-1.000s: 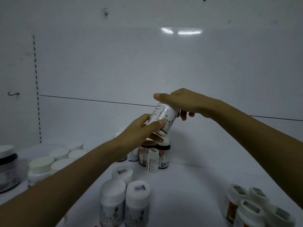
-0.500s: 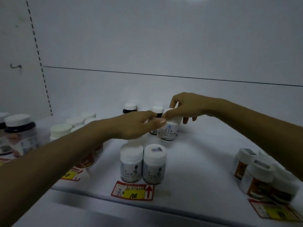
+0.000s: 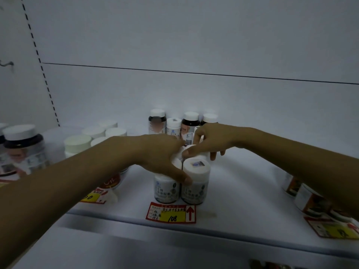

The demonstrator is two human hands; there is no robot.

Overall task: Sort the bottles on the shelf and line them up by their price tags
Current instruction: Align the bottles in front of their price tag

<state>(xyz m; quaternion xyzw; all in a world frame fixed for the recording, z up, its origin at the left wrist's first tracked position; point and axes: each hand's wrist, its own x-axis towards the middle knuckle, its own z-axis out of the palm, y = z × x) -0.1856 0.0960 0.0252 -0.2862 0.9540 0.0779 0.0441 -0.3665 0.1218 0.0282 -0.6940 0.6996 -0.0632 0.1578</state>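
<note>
Two white bottles, the front left white bottle (image 3: 166, 189) and the front right white bottle (image 3: 196, 178), stand side by side behind a red-and-yellow price tag (image 3: 171, 211) marked 108. Just behind them stands a third white bottle (image 3: 192, 150). My right hand (image 3: 210, 140) pinches its cap from above. My left hand (image 3: 159, 156) lies over the cap of the front left white bottle, thumb down between the front pair, fingertips reaching the third bottle. That bottle's body is hidden.
Dark bottles with white caps (image 3: 190, 122) and a small white bottle (image 3: 173, 126) stand at the back wall. White-lidded jars (image 3: 77, 142) and a big dark jar (image 3: 21, 148) fill the left. Orange-labelled bottles (image 3: 307, 199) stand right, above another price tag (image 3: 334, 230).
Both hands brought the white bottle down from the air and forward to the shelf, right behind the front pair. My left hand now lies over the front left bottle.
</note>
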